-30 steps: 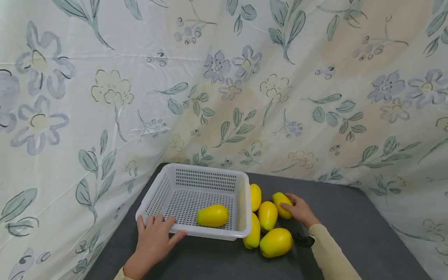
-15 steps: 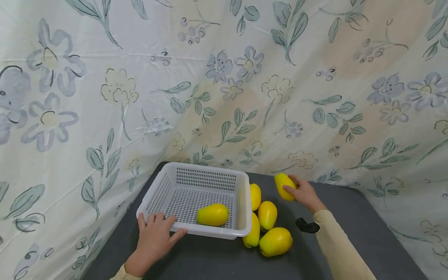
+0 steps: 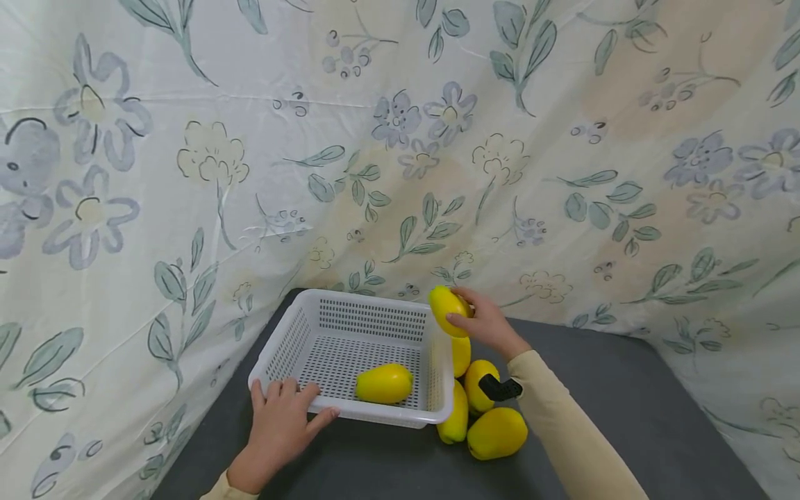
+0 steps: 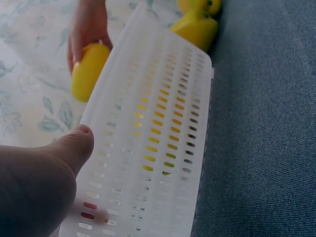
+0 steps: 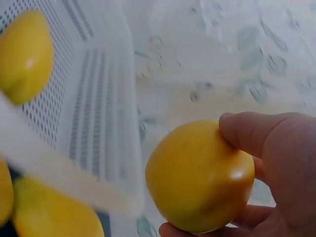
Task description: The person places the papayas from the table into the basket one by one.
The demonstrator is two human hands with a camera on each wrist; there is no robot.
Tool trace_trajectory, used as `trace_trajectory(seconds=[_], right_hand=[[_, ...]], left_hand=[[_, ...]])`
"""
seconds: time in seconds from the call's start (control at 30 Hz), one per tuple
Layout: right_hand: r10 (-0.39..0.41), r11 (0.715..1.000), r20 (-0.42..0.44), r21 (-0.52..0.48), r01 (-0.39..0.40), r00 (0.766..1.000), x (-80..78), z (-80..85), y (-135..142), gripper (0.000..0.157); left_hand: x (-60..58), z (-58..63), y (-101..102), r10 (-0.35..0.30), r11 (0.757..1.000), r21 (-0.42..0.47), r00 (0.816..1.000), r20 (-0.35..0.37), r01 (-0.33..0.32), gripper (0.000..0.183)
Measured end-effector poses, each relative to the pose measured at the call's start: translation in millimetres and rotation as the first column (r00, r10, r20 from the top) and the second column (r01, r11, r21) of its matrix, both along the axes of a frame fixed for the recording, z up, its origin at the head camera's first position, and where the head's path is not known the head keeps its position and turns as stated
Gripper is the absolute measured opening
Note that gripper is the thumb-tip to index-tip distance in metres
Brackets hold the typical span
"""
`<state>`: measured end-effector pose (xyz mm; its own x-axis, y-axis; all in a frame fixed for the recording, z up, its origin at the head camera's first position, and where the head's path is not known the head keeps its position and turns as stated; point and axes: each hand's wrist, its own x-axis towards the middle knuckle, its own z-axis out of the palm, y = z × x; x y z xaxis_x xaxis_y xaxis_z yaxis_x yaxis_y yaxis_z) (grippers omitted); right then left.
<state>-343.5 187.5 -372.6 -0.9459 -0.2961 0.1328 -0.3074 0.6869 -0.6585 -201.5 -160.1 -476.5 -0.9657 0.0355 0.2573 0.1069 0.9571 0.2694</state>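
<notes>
My right hand (image 3: 490, 325) grips a yellow papaya (image 3: 448, 311), thumb on one side and fingers round the other. The papaya (image 5: 200, 175) is raised at the right back corner of a white perforated plastic basket (image 3: 369, 411). My left hand (image 3: 281, 427) holds the basket's near left rim. Its thumb (image 4: 74, 148) lies on the outer side in the left wrist view, and fingertips show faintly through the holes. Inside the basket, toward its near right, lies another papaya (image 3: 384, 383).
Several more papayas lie on the dark tabletop (image 3: 600, 403) along the basket's right side, such as a front papaya (image 3: 497, 434) and one papaya (image 3: 456, 413) against the basket wall. A floral cloth (image 3: 350, 173) hangs behind the table. A black strap (image 3: 498, 387) is at the right wrist.
My right hand has lifted a papaya off the table from the right-hand group and carried it leftward to the basket's back right corner. My left hand stays on the rim.
</notes>
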Motion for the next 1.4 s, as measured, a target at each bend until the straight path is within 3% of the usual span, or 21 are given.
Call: trace_trajectory(seconds=[0.4,0.83,1.13,1.4], right_hand=[[0.063,0.997,0.055,0.032,-0.065,0.996,0.7,-19.0,-68.3,0.06],[0.163,0.978,0.115,0.11,-0.176,0.98,-1.0,-62.9,-95.1,0.055],[0.177,0.956,0.207,0.198,-0.219,0.962,-1.5,-64.5,-97.0,0.05],[0.175,0.949,0.227,0.221,-0.226,0.958,-2.4,-62.7,-98.3,0.047]], left_hand=[[1.0,-1.4,0.8,0.006,1.0,0.0,1.0,-0.009,-0.006,0.053],[3.7,-1.0,1.3,-0.002,1.0,-0.004,0.999,-0.053,0.002,0.05],[4.1,-1.1,2.6,-0.006,1.0,-0.006,0.998,-0.055,0.005,0.051],[3.1,-0.7,1.2,-0.002,1.0,-0.016,0.998,-0.066,0.001,0.051]])
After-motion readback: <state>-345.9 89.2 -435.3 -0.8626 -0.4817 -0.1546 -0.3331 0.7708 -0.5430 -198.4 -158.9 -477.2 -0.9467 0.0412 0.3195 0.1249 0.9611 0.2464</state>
